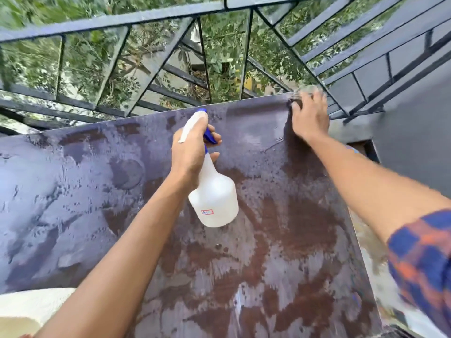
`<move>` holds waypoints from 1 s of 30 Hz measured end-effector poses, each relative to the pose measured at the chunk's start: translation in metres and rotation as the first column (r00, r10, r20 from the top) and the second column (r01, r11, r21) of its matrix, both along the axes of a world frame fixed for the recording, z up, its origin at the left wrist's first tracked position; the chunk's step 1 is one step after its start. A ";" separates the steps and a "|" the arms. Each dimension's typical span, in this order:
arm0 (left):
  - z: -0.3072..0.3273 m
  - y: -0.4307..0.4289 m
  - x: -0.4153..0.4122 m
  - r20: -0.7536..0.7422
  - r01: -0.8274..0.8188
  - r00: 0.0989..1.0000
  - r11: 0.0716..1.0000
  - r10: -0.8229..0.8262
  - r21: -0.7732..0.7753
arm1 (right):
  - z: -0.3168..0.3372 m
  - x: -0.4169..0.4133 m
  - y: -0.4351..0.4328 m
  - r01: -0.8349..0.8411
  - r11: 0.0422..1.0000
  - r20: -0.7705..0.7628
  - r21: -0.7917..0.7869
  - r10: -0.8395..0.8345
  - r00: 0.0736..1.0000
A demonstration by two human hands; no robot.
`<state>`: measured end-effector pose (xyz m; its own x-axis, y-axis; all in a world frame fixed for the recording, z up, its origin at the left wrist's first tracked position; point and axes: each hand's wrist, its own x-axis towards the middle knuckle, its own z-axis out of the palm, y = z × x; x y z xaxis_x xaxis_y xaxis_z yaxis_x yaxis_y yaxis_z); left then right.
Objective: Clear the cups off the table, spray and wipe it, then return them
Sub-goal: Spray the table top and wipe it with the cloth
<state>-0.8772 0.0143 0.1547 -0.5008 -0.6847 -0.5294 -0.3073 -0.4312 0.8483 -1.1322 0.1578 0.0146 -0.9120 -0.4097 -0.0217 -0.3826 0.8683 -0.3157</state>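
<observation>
- Left hand: fingers wrapped round the neck of a white translucent plastic spray bottle, with a blue trigger and nozzle tip. Fingertips show in front of the trigger.
- Bottle held in the air above the middle of the table, tilted, nozzle pointing to the far edge. Small red-bordered label low on its body.
- Dark brown flat table: surface wet, with droplets, streaks and pale sheen on the left half and smeared brown patches on the right and near parts.
- Right hand: palm down at the far right corner of the table, on a blurred greyish cloth. Motion blur; cannot tell whether the fingers lie flat or grip it.
- Right arm bare to a blue-and-orange checked sleeve.
- Black metal railing just beyond the table, green foliage behind it.
</observation>
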 end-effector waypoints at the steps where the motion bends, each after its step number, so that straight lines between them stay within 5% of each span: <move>1: 0.001 -0.003 0.000 -0.004 -0.001 1.000 1.000 0.001 -0.005 | 0.004 -0.001 -0.012 0.049 0.999 0.025 -0.001 -0.049 0.999; 3: 0.004 -0.007 0.002 -0.013 -0.005 1.000 1.000 0.005 -0.006 | 0.007 0.022 -0.044 0.031 0.999 0.017 0.023 -0.032 0.999; 9: 0.009 -0.013 0.001 -0.010 0.012 1.000 1.000 -0.012 -0.012 | -0.008 0.121 -0.055 -0.531 0.847 -0.039 0.021 0.531 0.846; 14: 0.010 -0.009 0.000 -0.024 0.038 0.999 0.999 -0.037 0.008 | -0.006 0.057 0.027 -0.142 0.984 -0.036 0.104 0.147 0.988; 19: 0.010 -0.011 0.006 -0.062 -0.009 0.998 0.998 0.013 0.060 | 0.011 0.020 -0.020 0.142 0.984 0.073 0.104 -0.150 0.986; 21: 0.009 -0.014 0.010 -0.055 -0.010 0.998 0.998 0.013 0.055 | 0.014 0.036 -0.057 0.064 0.990 0.078 0.123 -0.074 0.994; 23: 0.006 -0.019 0.014 -0.049 -0.018 0.999 0.998 0.020 0.055 | 0.009 0.065 -0.088 -0.194 0.974 0.043 0.117 0.190 0.981; 26: 0.002 -0.029 0.020 -0.042 -0.028 0.999 0.999 0.030 0.044 | -0.002 0.113 -0.089 -0.527 0.843 0.029 0.105 0.527 0.849; 30: -0.002 -0.045 0.033 -0.040 -0.046 0.998 0.998 0.048 0.048 | -0.001 0.099 -0.025 -0.405 0.911 -0.075 0.079 0.411 0.909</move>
<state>-0.8445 -0.0305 0.1528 -0.4909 -0.6825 -0.5415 -0.2511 -0.4842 0.8381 -1.0331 0.1330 0.0138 -0.6646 -0.7471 0.0148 -0.7316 0.6465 -0.2166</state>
